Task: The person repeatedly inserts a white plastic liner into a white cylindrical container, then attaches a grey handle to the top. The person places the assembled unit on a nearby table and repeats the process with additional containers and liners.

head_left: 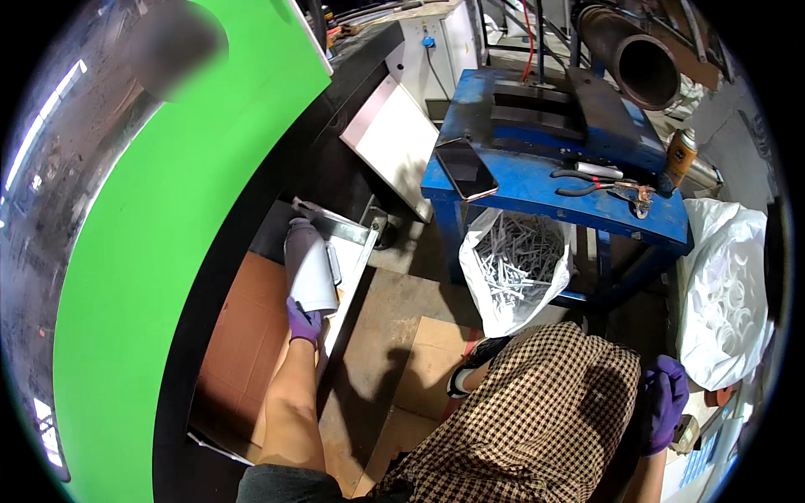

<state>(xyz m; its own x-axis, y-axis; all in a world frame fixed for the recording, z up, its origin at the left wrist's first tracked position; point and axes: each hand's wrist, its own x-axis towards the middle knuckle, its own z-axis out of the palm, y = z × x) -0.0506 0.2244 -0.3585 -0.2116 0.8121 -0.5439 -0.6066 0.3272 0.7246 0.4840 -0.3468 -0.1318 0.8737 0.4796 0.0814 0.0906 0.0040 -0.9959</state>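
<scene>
My left hand [303, 322], in a purple glove, grips the near end of a pale grey moulded part [309, 264]. The part lies lengthwise on a metal tray [356, 250] beside a brown cardboard sheet [239, 335]. My right hand [664, 402], also in a purple glove, rests by my right knee at the edge of my checked garment [545, 419]. Its fingers are curled, and whether it holds anything cannot be seen.
A big green curved panel [168, 251] fills the left. Ahead stands a blue metal table [545, 159] with a phone [465, 168], pliers [604, 184] and a spray can [680, 155]. A white bag of small white parts [516, 268] sits under it; another white bag [725, 293] is at right.
</scene>
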